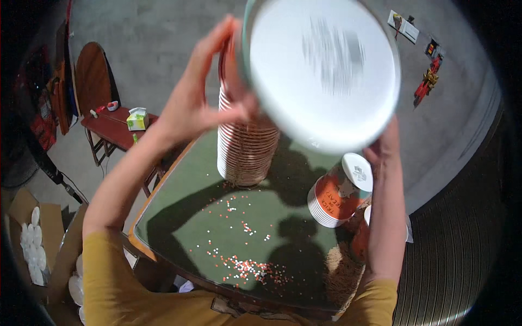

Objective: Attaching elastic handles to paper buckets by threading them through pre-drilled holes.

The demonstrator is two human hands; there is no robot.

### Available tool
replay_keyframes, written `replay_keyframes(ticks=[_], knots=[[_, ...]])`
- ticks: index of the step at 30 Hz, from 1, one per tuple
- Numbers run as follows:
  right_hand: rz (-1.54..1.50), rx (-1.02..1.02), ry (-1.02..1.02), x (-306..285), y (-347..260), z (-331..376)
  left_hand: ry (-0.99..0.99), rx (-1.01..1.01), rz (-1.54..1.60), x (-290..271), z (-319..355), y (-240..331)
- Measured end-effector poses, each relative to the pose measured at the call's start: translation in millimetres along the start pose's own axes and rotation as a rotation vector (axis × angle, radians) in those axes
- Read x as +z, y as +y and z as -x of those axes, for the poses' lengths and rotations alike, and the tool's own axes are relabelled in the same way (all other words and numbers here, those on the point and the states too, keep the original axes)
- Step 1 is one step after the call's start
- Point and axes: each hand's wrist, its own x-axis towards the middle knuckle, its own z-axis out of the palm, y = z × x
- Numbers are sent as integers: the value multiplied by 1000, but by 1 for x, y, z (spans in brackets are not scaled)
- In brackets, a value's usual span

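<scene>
Close to me, blurred by motion, is an upside-down paper tub (pixel 283 70) with a round white base and a smudged grey label. My left hand (pixel 204 89) is curled round its orange side, thumb below and fingers above. On the opposite side my right hand (pixel 383 142) grips the lower right edge, its fingers mostly hidden behind the tub. Under the tub rises a tall stack of nested paper tubs (pixel 246 157), many rims showing. I cannot tell whether the held tub sits on that stack. A shorter stack of orange tubs (pixel 333 198) stands base-up by my right forearm.
Small white and orange beads (pixel 247 267) lie scattered over the green tabletop (pixel 185 190). Brown shredded filler (pixel 340 271) is at the right edge. Cardboard boxes (pixel 51 217) with white round pieces stand lower left. A red side table (pixel 111 122) holds a tissue pack (pixel 137 119).
</scene>
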Motion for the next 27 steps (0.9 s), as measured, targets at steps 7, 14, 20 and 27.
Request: replay_keyframes(ticks=[7,14,20,27], knots=[[50,-232,-325,9,-13,-78,-132,227,302,-17,-102,-63],[203,-115,-266,2,20,-116,-75,-196,266,2,-93,-101],[211,37,-230,3,40,-125,-35,-320,238,14,-77,-113],[339,104,-251,5,61,-127,47,-430,212,26,-46,-116]])
